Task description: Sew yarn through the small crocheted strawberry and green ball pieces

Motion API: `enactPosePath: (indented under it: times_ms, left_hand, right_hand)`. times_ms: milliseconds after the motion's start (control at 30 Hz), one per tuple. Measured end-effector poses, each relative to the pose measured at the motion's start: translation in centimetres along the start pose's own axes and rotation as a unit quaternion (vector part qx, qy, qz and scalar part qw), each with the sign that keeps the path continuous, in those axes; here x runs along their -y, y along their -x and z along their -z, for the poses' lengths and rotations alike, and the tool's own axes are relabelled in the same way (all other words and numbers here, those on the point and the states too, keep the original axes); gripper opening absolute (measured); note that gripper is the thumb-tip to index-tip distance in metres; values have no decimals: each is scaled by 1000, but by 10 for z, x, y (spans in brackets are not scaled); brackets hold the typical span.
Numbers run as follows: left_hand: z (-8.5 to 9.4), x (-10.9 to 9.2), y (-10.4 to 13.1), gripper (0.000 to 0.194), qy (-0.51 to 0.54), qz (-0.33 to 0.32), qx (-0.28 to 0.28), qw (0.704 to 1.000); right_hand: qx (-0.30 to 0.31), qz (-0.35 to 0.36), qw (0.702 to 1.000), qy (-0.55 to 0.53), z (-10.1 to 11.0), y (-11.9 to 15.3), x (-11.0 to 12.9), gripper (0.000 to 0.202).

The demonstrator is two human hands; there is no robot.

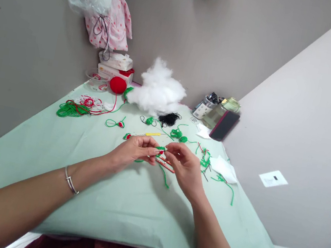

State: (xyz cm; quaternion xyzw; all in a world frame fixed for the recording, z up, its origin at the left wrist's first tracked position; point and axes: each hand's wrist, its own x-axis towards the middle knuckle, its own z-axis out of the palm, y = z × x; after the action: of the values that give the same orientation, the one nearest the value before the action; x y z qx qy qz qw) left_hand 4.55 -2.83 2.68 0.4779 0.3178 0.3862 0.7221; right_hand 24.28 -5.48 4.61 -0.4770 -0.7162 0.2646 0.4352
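Note:
Between my two hands is a small red, white and green crochet piece. My left hand pinches its left side between thumb and fingers. At its right edge, the thumb and forefinger of my right hand are closed on it. A green yarn tail hangs below the piece. Partly hidden beneath my hands lie red-orange scissors. A yellow-handled crochet hook rests just beyond my fingers. Two similar small red and green pieces lie nearby, one with a looped green tail, one beside my left hand.
White stuffing is heaped at the back, with black yarn before it. A red yarn ball and loose green yarn are at left. A pen can, a phone and yarn scraps are at right.

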Motion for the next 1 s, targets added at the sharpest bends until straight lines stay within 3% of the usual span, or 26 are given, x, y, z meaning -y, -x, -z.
enactPosePath:
  times_ms: [67,167,300,400,467,533,667,733,900,1000]
  left_hand:
    - [0,1,-1,27,-14,-16,-3,1000]
    - [-1,2,0,24,-58,-46,-18,997]
    - [-6,1,2,20,-157,-56,-46,985]
    - [-6,1,2,20,-177,-59,-48,981]
    - [-4,2,0,20,-174,-61,-52,981]
    - [-1,3,-2,21,-157,-61,-60,984]
    - [4,7,-6,22,-92,-58,-52,993]
    - [5,9,-7,22,-68,-57,-44,995]
    - [8,13,-8,25,-23,-40,-59,997]
    - [8,13,-8,25,-20,-28,-65,997]
  right_hand:
    - [-7,65,996,62,-5,5,2,8]
    - [-9,162,967,195,-11,10,-1,15]
    - [10,202,922,329,-12,11,-5,23]
    - [-24,263,895,360,-12,13,-1,23]
    - [-44,307,887,341,-14,16,5,24]
    - [-20,310,905,292,-17,20,12,25]
    - [52,210,971,102,-18,23,25,18]
    - [89,163,982,15,-16,23,31,14]
    - [238,127,958,-100,-6,27,49,11]
    - [293,103,932,-189,1,31,52,11]
